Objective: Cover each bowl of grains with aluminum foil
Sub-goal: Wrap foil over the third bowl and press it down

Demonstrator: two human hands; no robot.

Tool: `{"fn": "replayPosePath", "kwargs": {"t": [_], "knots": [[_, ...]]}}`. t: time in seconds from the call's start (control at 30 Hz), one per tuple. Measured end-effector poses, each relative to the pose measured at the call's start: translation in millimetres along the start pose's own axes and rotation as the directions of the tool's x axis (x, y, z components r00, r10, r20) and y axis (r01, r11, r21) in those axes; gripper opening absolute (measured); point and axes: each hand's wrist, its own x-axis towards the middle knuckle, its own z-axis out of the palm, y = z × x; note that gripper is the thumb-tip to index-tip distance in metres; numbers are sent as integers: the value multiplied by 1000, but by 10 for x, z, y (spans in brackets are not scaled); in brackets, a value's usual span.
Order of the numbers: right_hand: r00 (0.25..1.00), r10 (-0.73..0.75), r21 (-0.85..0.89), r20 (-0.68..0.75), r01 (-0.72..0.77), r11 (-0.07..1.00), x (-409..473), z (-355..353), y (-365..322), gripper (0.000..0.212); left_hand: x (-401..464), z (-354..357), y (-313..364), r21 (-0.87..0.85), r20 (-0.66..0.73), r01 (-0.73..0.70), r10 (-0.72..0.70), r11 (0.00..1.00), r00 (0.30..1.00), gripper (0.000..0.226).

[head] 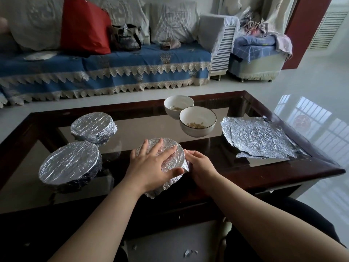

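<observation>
While the left hand (151,163) lies flat on the foil-covered bowl (171,159), the right hand (200,165) pinches its foil beside the rim.

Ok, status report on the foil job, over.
Left hand flat on the foil-covered bowl, right hand crimping its side. Two wrapped bowls left. Two open bowls remain. Foil sheets lie right. Nothing blocking.

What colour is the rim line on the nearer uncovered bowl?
Dark, near black, on a white bowl; head view.
</observation>
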Motion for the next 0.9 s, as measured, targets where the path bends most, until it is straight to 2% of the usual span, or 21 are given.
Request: {"fn": "replayPosePath", "kwargs": {"t": [0.1, 0.17, 0.27, 0.4, 0.57, 0.67, 0.73, 0.8, 0.9], "knots": [[999, 32, -46, -23, -33, 998, 26, -5, -25, 20, 0, 0, 6, 2, -2, 0, 0, 1000, 1000, 97], [998, 62, -75, 17, -61, 995, 27, -4, -53, 25, -1, -1, 8, 6, 1, 1, -1, 1000, 1000, 97], [998, 66, -128, 25, -62, 990, 12, 26, -83, 15, 1, 2, 4, 4, -2, 1, -1, 1000, 1000, 97], [993, -44, -219, -108, 19, 976, 57, 64, -9, 17, -5, -4, 21, 4, -13, 8, -8, 1000, 1000, 98], [962, -184, -323, -201, 112, 940, 17, 84, 29, 8, -14, -14, 39, -8, -26, 13, -13, 1000, 1000, 99], [960, -163, -310, -226, 88, 947, -39, 87, 43, 16, -12, -5, 47, -11, -30, 31, -32, 999, 999, 99], [985, -89, -239, -148, 52, 970, -123, 110, 38, 24, -5, 4, 51, -13, -38, 39, -39, 999, 999, 98], [1000, -20, -136, -5, 19, 991, -229, 125, -10, 25, 1, 9, 50, -9, -39, 43, -44, 999, 998, 97], [985, 75, -67, 154, -65, 996, -317, 66, -106, 26, -7, 8, 52, -17, -35, 55, -55, 998, 998, 99]]}}
